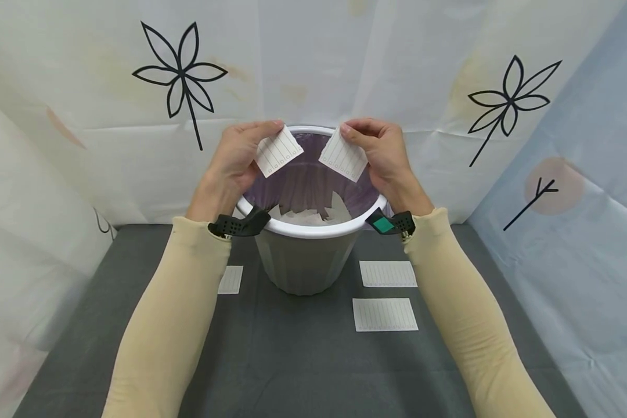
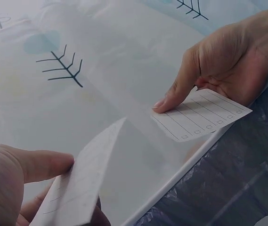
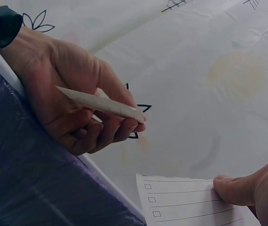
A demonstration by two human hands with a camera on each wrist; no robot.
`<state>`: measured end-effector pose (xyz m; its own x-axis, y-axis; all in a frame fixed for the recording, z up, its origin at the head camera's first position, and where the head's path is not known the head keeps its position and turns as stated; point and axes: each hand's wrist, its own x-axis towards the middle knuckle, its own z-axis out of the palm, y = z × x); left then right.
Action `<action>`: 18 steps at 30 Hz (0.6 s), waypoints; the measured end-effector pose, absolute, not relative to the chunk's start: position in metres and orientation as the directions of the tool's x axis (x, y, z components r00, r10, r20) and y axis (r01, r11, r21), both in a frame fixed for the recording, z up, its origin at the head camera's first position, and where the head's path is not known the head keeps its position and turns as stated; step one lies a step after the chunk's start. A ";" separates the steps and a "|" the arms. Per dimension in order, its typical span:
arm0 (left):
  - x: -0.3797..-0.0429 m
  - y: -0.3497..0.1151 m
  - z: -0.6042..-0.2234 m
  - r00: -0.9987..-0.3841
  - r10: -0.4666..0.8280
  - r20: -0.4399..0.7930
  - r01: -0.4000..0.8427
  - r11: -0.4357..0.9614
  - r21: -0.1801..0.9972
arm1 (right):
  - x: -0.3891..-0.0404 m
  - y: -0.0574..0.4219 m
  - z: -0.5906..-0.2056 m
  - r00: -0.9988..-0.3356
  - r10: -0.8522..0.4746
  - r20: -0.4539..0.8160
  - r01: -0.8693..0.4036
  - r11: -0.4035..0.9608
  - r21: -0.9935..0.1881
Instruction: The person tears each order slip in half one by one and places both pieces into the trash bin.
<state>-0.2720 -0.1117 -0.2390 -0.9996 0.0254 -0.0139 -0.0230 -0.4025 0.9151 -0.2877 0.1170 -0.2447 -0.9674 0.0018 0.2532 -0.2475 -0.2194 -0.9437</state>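
Ruled white paper pieces (image 1: 279,154) held over a round grey plastic bin (image 1: 305,261).
One is thumb-pinched by the left hand (image 1: 236,155) at ten o'clock, another by the right hand (image 1: 388,154) at two.

The left wrist view's edges crop the left hand (image 2: 12,173) and its paper (image 2: 83,181).

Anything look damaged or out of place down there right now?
Yes: the left paper piece and right paper piece, pinched in the left hand and right hand over the bin, have ragged facing edges, as though torn from one sheet. Nothing else stands out.
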 end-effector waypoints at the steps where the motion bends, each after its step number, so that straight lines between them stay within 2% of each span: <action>1: -0.272 -0.112 -0.239 -1.000 0.024 -0.013 -0.022 -0.388 0.921 | -0.288 0.117 -0.245 -0.968 0.002 0.251 -0.246 -0.212 -0.946; 12: -0.268 -0.109 -0.241 -0.999 0.019 0.047 0.041 -0.227 0.973 | -0.284 0.117 -0.246 -0.973 0.022 0.228 -0.228 -0.212 -0.950; 18: -0.268 -0.109 -0.242 -0.998 0.029 0.052 0.046 -0.191 0.981 | -0.284 0.118 -0.246 -0.971 -0.011 0.239 -0.233 -0.198 -0.952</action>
<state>-0.2680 -0.1089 -0.2420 -0.9982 0.0293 0.0520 0.0455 -0.1910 0.9805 -0.2835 0.1177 -0.2464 -0.9708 -0.0110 0.2394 -0.2326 -0.1977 -0.9523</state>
